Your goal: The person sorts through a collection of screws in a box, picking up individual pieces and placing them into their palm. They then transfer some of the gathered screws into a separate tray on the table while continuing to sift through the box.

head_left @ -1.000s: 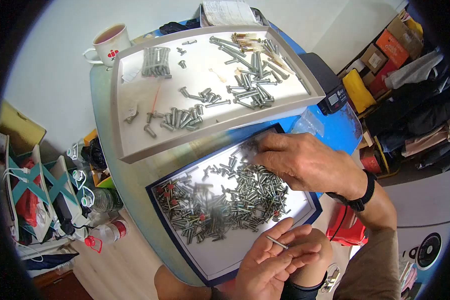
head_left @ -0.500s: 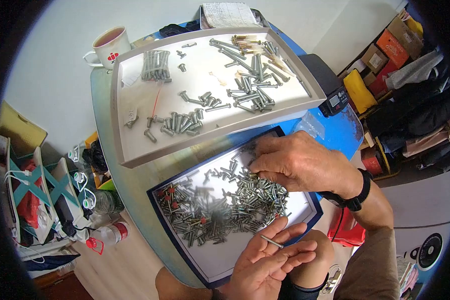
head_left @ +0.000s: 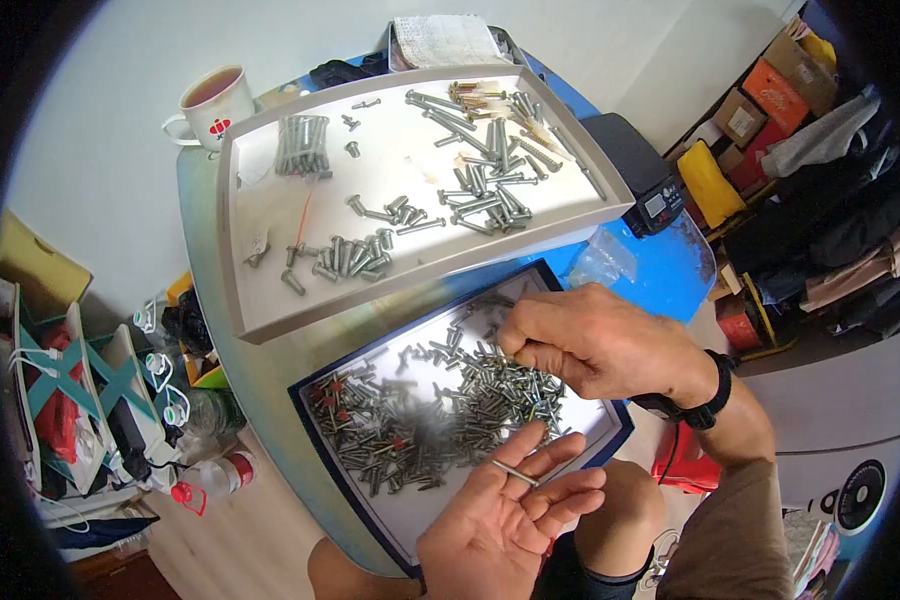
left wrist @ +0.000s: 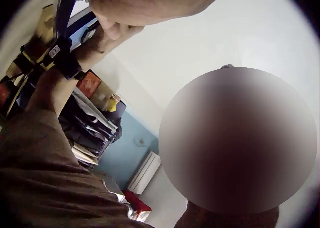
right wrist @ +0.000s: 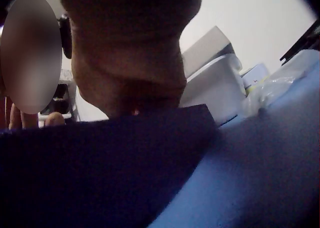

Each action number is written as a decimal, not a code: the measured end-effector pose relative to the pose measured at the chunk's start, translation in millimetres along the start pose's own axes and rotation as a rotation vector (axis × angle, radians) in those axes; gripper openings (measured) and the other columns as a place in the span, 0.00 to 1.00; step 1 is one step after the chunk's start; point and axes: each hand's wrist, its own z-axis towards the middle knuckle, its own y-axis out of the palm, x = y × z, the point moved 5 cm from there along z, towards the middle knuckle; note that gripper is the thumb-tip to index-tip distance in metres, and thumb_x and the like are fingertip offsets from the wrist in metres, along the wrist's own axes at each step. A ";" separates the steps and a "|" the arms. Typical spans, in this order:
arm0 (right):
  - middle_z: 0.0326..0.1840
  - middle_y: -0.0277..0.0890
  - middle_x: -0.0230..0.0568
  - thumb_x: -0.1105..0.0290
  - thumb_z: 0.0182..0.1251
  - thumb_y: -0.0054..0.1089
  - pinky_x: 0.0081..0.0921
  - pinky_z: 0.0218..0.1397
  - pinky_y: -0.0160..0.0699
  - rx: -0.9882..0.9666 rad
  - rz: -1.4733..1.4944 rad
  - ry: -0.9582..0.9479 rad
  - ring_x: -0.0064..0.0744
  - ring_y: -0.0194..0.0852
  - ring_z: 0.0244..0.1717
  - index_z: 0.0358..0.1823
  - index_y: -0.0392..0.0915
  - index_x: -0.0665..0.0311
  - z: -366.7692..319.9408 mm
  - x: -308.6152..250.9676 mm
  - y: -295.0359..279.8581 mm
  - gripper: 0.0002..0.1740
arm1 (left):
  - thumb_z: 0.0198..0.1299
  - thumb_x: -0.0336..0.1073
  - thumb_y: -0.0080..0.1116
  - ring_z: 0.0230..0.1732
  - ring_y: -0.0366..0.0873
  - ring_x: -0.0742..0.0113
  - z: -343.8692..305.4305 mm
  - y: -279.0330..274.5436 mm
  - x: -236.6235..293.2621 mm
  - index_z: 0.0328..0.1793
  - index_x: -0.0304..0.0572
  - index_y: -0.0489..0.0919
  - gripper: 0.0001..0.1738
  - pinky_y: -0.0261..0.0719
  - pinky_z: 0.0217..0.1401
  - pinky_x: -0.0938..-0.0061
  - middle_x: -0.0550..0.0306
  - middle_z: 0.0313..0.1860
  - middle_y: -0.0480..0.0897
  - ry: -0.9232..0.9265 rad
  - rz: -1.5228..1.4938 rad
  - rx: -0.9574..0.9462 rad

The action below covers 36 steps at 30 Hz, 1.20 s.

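Occupying the counter (head_left: 202, 230) beyond the fingers: pale tray (head_left: 385, 140). Under them: dark-edged tray (head_left: 400, 515), loose screws (head_left: 510, 400). Right hand (head_left: 595, 340): fingers bent at the pile, contents undetermined. Left hand (head_left: 490, 530): palm up, fingers released, one screw (head_left: 516, 473) lying across them unclamped; tilting could roll it off.

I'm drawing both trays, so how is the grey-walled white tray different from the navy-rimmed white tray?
The grey-walled tray has mostly bigger silver screws in loose groups; the navy-rimmed tray has a crowded heap of smaller ones. The grey-walled tray holds a clear bundle of screws; the navy-rimmed tray shows red bits. Both are white inside.
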 end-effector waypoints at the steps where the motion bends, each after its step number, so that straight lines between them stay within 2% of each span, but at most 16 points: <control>1: 0.38 0.78 0.46 0.77 0.69 0.65 0.44 0.41 0.78 0.005 0.124 -0.024 0.53 0.82 0.40 0.43 0.77 0.67 -2.2 -3.5 -3.5 0.06 | 0.82 0.43 0.42 0.67 0.81 0.38 1.7 -3.8 -1.7 0.79 0.29 0.66 0.29 0.79 0.73 0.48 0.31 0.71 0.76 -0.037 -0.123 0.019; 3: 0.38 0.79 0.45 0.78 0.70 0.66 0.42 0.41 0.78 0.010 0.246 -0.047 0.51 0.82 0.40 0.44 0.78 0.67 -7.9 -8.3 -9.6 0.06 | 0.82 0.41 0.46 0.65 0.82 0.37 2.4 -3.2 0.6 0.79 0.29 0.65 0.28 0.81 0.72 0.46 0.31 0.71 0.76 -0.076 -0.248 0.036; 6: 0.38 0.81 0.42 0.79 0.69 0.66 0.37 0.43 0.79 -0.106 0.456 -0.133 0.47 0.83 0.42 0.46 0.85 0.64 -16.6 -24.0 -17.7 0.07 | 0.84 0.54 0.29 0.72 0.76 0.38 6.1 6.6 9.5 0.78 0.28 0.69 0.37 0.70 0.80 0.46 0.30 0.73 0.75 -0.118 -0.078 -0.003; 7: 0.38 0.81 0.42 0.79 0.69 0.66 0.37 0.43 0.79 -0.103 0.452 -0.132 0.47 0.83 0.42 0.46 0.85 0.64 -18.2 -26.9 -20.8 0.07 | 0.84 0.54 0.29 0.72 0.76 0.38 7.7 6.6 10.3 0.78 0.28 0.69 0.37 0.70 0.80 0.46 0.30 0.73 0.75 -0.121 -0.076 -0.008; 10: 0.40 0.82 0.45 0.78 0.68 0.66 0.39 0.42 0.79 -0.316 0.502 -0.186 0.49 0.83 0.42 0.52 0.84 0.62 -25.8 -36.0 -15.8 0.12 | 0.84 0.55 0.30 0.72 0.76 0.38 11.0 8.5 8.7 0.76 0.26 0.70 0.37 0.70 0.80 0.46 0.30 0.72 0.76 -0.185 -0.041 -0.042; 13: 0.37 0.81 0.48 0.76 0.67 0.68 0.42 0.38 0.77 -0.296 0.493 -0.232 0.52 0.82 0.39 0.54 0.80 0.60 -29.6 -37.8 -4.5 0.15 | 0.83 0.57 0.29 0.72 0.76 0.40 12.6 11.9 5.1 0.73 0.25 0.72 0.39 0.70 0.80 0.46 0.30 0.71 0.77 -0.236 0.027 -0.047; 15: 0.35 0.81 0.48 0.75 0.66 0.68 0.43 0.36 0.76 -0.332 0.460 -0.219 0.54 0.82 0.37 0.53 0.78 0.61 -32.1 -34.5 -1.8 0.15 | 0.85 0.51 0.35 0.66 0.82 0.43 12.6 15.6 3.8 0.69 0.25 0.74 0.32 0.78 0.74 0.49 0.32 0.66 0.80 -0.263 0.120 -0.019; 16: 0.33 0.81 0.48 0.74 0.66 0.69 0.45 0.34 0.75 -0.371 0.431 -0.209 0.55 0.81 0.35 0.52 0.77 0.61 -33.4 -33.0 0.5 0.15 | 0.85 0.51 0.35 0.66 0.82 0.43 13.0 17.5 4.5 0.69 0.25 0.74 0.32 0.78 0.74 0.49 0.32 0.66 0.80 -0.265 0.122 -0.021; 18: 0.31 0.80 0.48 0.74 0.66 0.69 0.45 0.32 0.74 -0.363 0.406 -0.198 0.55 0.81 0.33 0.50 0.75 0.61 -34.7 -31.4 1.9 0.14 | 0.75 0.40 0.47 0.69 0.80 0.36 11.4 11.8 4.4 0.75 0.29 0.72 0.28 0.74 0.77 0.42 0.31 0.72 0.78 -0.355 0.333 0.091; 21: 0.29 0.79 0.46 0.75 0.66 0.68 0.45 0.30 0.72 -0.352 0.381 -0.163 0.55 0.81 0.31 0.48 0.74 0.62 -33.7 -33.1 0.6 0.13 | 0.82 0.38 0.43 0.69 0.81 0.40 9.0 4.7 5.6 0.78 0.25 0.66 0.27 0.75 0.78 0.45 0.32 0.73 0.76 -0.344 0.376 -0.009; 23: 0.28 0.79 0.46 0.76 0.66 0.68 0.45 0.30 0.72 -0.349 0.380 -0.135 0.54 0.80 0.31 0.47 0.74 0.62 -34.1 -33.6 -1.6 0.12 | 0.82 0.36 0.44 0.68 0.82 0.43 10.4 9.4 5.0 0.78 0.26 0.66 0.26 0.77 0.77 0.48 0.32 0.73 0.77 -0.373 0.414 0.010; 25: 0.41 0.85 0.42 0.71 0.71 0.70 0.41 0.36 0.80 -0.375 0.309 -0.117 0.49 0.85 0.39 0.55 0.79 0.60 -34.6 -32.2 -1.5 0.15 | 0.83 0.35 0.44 0.67 0.83 0.45 10.6 9.6 5.0 0.78 0.26 0.67 0.25 0.79 0.75 0.52 0.32 0.73 0.77 -0.398 0.451 0.029; 28: 0.42 0.85 0.40 0.73 0.69 0.71 0.40 0.37 0.81 -0.306 0.340 -0.116 0.48 0.86 0.41 0.55 0.80 0.59 -33.8 -31.9 -1.3 0.15 | 0.83 0.35 0.47 0.66 0.84 0.50 10.0 -1.1 0.8 0.77 0.29 0.71 0.24 0.83 0.71 0.57 0.34 0.70 0.80 -0.405 0.390 -0.006; 30: 0.43 0.85 0.40 0.74 0.68 0.72 0.39 0.37 0.81 -0.267 0.359 -0.144 0.47 0.86 0.41 0.54 0.80 0.59 -33.1 -30.6 0.5 0.15 | 0.84 0.41 0.44 0.58 0.87 0.47 14.8 -3.5 -2.4 0.67 0.25 0.74 0.23 0.87 0.65 0.54 0.35 0.60 0.84 -0.282 0.444 -0.118; 33: 0.44 0.85 0.39 0.75 0.67 0.73 0.39 0.38 0.82 -0.203 0.384 -0.188 0.47 0.86 0.42 0.53 0.82 0.59 -31.8 -29.6 1.0 0.15 | 0.82 0.33 0.49 0.52 0.90 0.51 13.2 0.9 -1.9 0.66 0.25 0.75 0.17 0.91 0.59 0.59 0.37 0.56 0.86 -0.272 0.341 -0.073; 36: 0.45 0.85 0.41 0.74 0.66 0.74 0.39 0.38 0.82 -0.169 0.373 -0.204 0.48 0.86 0.42 0.53 0.83 0.61 -32.2 -26.9 2.0 0.15 | 0.82 0.34 0.49 0.52 0.89 0.53 13.6 -1.5 -1.2 0.66 0.24 0.76 0.18 0.90 0.59 0.62 0.37 0.56 0.86 -0.249 0.355 -0.098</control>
